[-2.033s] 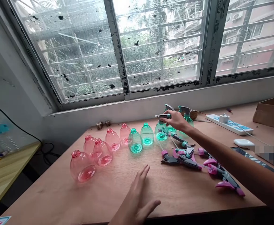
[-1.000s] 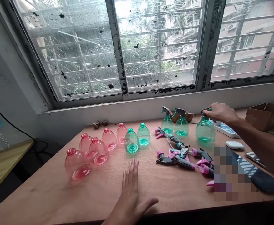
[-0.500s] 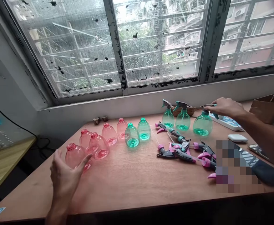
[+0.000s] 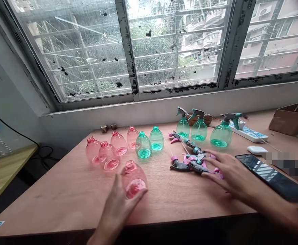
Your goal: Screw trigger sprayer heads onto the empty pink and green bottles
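Note:
A pink clear bottle (image 4: pixel 135 177) with an open neck is held low over the front of the table, gripped by my left hand (image 4: pixel 120 200) with the thumb along its near side. My right hand (image 4: pixel 230 172), fingers spread, reaches over a pile of black-and-pink spray heads (image 4: pixel 181 165); whether it touches any cannot be told. One spray head with a green collar (image 4: pixel 189 145) lies at the pile's back. Several other pink bottles (image 4: pixel 109 156) stand without heads at the left. Two headless green bottles (image 4: pixel 143 146) are beside them.
Three green bottles with spray heads (image 4: pixel 221 134) stand at the back right. A phone (image 4: pixel 271 175), white case (image 4: pixel 257 150), power strip (image 4: pixel 251 132) and cardboard box (image 4: pixel 289 119) lie at the right. The wooden table (image 4: pixel 62 200) ends in front and left.
My left hand has brought the pink bottle rightward from the left group. My right hand has left the green spray bottle at the back and come down over the spray heads.

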`<state>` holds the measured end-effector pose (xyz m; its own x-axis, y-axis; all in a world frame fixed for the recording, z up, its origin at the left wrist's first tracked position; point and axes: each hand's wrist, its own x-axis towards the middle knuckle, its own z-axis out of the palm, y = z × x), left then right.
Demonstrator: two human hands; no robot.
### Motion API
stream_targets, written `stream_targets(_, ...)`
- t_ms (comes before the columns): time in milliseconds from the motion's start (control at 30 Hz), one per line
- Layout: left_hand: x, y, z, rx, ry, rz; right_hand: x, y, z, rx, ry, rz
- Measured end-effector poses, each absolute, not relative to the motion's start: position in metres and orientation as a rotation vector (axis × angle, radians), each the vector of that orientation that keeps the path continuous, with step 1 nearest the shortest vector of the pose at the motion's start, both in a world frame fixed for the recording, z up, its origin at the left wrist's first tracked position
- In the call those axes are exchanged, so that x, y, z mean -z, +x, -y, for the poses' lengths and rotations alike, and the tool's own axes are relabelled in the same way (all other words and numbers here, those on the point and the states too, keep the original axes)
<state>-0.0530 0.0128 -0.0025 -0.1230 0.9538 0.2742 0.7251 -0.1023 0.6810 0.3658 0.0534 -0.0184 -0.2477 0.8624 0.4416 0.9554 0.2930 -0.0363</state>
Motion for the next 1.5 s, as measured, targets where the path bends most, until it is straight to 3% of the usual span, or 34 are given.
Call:
stream_targets(133,0.024,-0.013,-0.008,-1.083,1.891,-1.614,0.048,0.331,-0.044,0.362,-1.569,2.148)
stream_targets(533,0.016,0.006,-0.005,-1.084,1.67,-1.275,0.036,0.319,-0.055,0.144,-1.519,1.891)
stream_targets(967,0.027,0.0,-0.014,-1.145,1.47,-1.156,0.002,0.312,-0.058,-0.478,-1.301,1.466)
stream_targets(1200,0.024,0.002,-0.006,-1.185,1.557,-1.19,0.004,0.327,-0.027,-0.564,-1.29,1.251)
stream_targets(1500,0.025,-0.002,-0.007,-1.14,1.791,-1.247,-0.018,0.34,0.001,-0.436,-1.348,1.281)
